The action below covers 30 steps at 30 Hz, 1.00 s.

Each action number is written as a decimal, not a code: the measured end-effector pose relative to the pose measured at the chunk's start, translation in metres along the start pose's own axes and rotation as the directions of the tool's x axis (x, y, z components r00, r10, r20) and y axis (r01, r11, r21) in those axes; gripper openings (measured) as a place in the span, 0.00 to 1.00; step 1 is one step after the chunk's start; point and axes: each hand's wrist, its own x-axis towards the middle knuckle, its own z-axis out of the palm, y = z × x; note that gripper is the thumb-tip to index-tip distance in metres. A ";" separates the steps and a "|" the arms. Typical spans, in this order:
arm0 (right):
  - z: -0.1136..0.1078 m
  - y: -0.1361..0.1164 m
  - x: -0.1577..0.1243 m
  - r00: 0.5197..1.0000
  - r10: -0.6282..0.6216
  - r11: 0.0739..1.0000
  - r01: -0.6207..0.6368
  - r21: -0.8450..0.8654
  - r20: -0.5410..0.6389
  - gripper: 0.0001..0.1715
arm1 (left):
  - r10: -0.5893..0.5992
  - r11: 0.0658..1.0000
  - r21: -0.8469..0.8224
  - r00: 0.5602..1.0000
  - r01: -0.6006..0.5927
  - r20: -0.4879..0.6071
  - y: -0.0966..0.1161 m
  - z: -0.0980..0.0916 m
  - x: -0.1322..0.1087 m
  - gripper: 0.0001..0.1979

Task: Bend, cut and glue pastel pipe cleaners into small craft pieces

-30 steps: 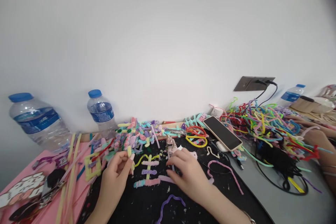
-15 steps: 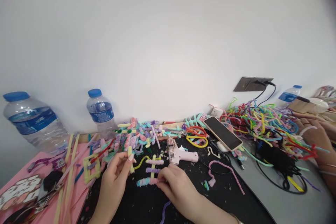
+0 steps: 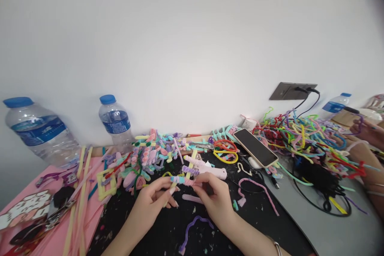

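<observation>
A small craft piece of fuzzy pipe cleaners, with a pale yellow stem point(image 3: 192, 160) and pastel crossbars point(image 3: 190, 171), is raised in front of me. My right hand point(image 3: 214, 194) pinches the pink end of its lowest bar, which is wound in blue and pink point(image 3: 179, 179). At that bar's blue end, my left hand point(image 3: 157, 196) has a short yellow pipe cleaner point(image 3: 173, 186) between thumb and fingers; whether it touches the bar I cannot tell. Below the hands, a pale pink stick point(image 3: 192, 198) and a curved purple pipe cleaner point(image 3: 193, 228) lie on the black mat point(image 3: 156, 236).
A pink glue gun point(image 3: 217, 173) lies behind the craft piece, with scissors point(image 3: 225, 157) and a phone point(image 3: 256, 148) to its right. Two water bottles point(image 3: 115, 124) stand left. Another person's hand point(image 3: 370, 132) is at the tangled pipe cleaners point(image 3: 294, 132) on the right.
My left hand has moved right with the short yellow pipe cleaner, to the blue end of the bar. My right hand has lifted and tilted the craft piece, uncovering the pink stick.
</observation>
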 end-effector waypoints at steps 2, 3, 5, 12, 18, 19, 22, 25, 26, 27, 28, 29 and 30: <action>0.003 0.001 -0.001 1.000 0.000 1.000 0.000 0.010 0.023 0.05 | -0.003 1.000 -0.012 0.998 0.004 0.070 0.001 0.003 -0.002 0.16; 0.004 0.002 -0.002 0.999 -0.001 1.000 0.000 0.011 0.034 0.05 | 0.000 1.000 -0.024 0.996 0.003 0.091 0.001 0.004 -0.002 0.15; 0.005 0.002 -0.002 0.999 0.004 1.000 -0.004 0.008 0.054 0.05 | -0.001 0.999 -0.051 0.994 0.007 0.112 0.002 0.006 -0.003 0.14; 0.005 0.004 -0.001 0.996 0.017 0.999 -0.020 0.034 0.091 0.05 | -0.063 0.991 -0.106 0.991 0.076 0.121 0.011 0.005 -0.005 0.15; 0.003 0.002 0.000 0.992 0.016 0.999 -0.021 0.042 0.129 0.05 | -0.083 0.972 -0.205 0.984 0.116 0.160 0.011 0.003 -0.005 0.16; 0.003 0.002 0.000 0.990 0.010 0.999 -0.016 0.043 0.139 0.05 | -0.090 0.970 -0.209 0.984 0.121 0.154 0.010 0.003 -0.006 0.16; 0.003 0.000 0.001 0.986 -0.019 0.999 0.011 0.053 0.168 0.05 | -0.099 0.973 -0.196 0.986 0.124 0.134 0.007 0.002 -0.005 0.18; 0.003 0.000 0.001 0.981 -0.054 0.996 0.041 0.074 0.184 0.06 | -0.099 0.977 -0.177 0.987 0.120 0.126 0.002 0.002 -0.004 0.17; 0.003 0.001 0.000 0.980 -0.062 0.996 0.048 0.077 0.188 0.06 | -0.095 0.977 -0.176 0.987 0.117 0.128 0.001 0.002 -0.003 0.16; 0.003 0.001 0.000 0.979 -0.068 0.996 0.055 0.076 0.191 0.06 | -0.089 0.978 -0.178 0.987 0.112 0.133 0.000 0.001 -0.002 0.16; 0.004 0.001 0.000 0.979 -0.074 0.996 0.061 0.072 0.190 0.07 | -0.083 0.977 -0.183 0.987 0.108 0.138 0.000 0.001 -0.002 0.15; 0.004 0.002 0.000 0.979 -0.076 0.996 0.065 0.065 0.190 0.07 | -0.077 0.977 -0.188 0.987 0.103 0.140 0.000 0.001 -0.002 0.15; 0.004 0.002 0.000 0.979 -0.076 0.996 0.066 0.059 0.192 0.06 | -0.075 0.976 -0.194 0.987 0.101 0.141 0.000 0.001 -0.002 0.14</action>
